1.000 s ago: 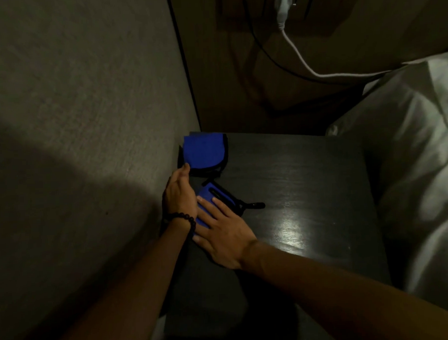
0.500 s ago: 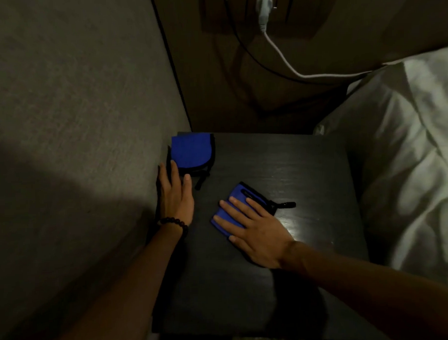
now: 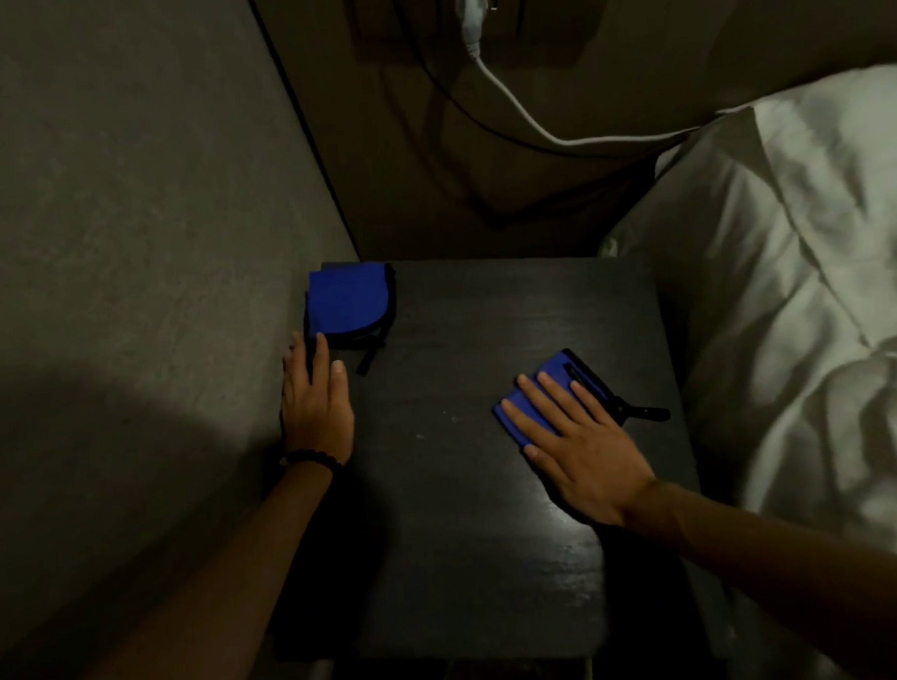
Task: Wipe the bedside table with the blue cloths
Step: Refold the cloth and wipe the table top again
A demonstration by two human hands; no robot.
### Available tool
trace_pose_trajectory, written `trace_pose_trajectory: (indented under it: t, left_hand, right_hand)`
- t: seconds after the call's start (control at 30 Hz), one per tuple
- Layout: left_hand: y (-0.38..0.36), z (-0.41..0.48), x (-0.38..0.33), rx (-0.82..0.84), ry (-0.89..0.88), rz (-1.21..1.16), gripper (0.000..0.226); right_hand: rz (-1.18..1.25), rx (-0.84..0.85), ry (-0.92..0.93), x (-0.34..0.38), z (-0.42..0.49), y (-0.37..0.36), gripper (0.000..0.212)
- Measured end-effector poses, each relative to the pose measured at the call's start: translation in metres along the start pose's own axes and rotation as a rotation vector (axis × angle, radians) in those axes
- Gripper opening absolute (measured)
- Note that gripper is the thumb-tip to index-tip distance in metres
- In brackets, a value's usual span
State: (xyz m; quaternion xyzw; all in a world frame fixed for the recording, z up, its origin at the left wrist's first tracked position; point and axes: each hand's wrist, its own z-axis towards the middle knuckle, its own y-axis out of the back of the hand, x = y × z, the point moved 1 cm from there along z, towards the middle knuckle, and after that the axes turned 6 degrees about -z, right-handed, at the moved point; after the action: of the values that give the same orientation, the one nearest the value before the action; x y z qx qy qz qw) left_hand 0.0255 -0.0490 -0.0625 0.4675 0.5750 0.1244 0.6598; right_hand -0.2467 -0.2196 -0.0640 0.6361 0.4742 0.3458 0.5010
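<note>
Right hand (image 3: 579, 437) flat, grip straight-fingered, pressing blue cloth (image 3: 518, 406) on counter (image 3: 459, 519), right-middle near bed (image 3: 794, 299); cloth long axis diagonal, toward far right. Left hand (image 3: 315, 402) flat by wall (image 3: 149, 250), grips nothing, fingertips (image 3: 320, 342) touching near edge of second blue cloth (image 3: 347, 303), far-left corner, straight ahead of it

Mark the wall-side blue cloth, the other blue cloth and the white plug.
wall-side blue cloth (image 3: 344, 305): head view, centre of blue face.
other blue cloth (image 3: 557, 363): head view, bare far corner.
white plug (image 3: 470, 7): head view, its body.
</note>
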Motion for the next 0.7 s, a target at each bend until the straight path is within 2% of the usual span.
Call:
trace_pose_trajectory:
  t: [0.13,0.4,0.7]
  left_hand:
    - [0.002,-0.003,-0.006,0.018,0.058,-0.085,0.049]
    - [-0.001,-0.005,-0.012,0.029,0.118,-0.041,0.05]
    - [0.003,-0.011,-0.017,0.071,0.149,-0.015,0.052]
  right_hand:
    - [0.015,-0.002,-0.079,-0.015,-0.015,-0.005,0.061]
    - [0.099,-0.025,-0.287,-0.035,-0.044,-0.017,0.067]
    - [0.249,-0.1,-0.694,0.001,-0.073,-0.037,0.066]
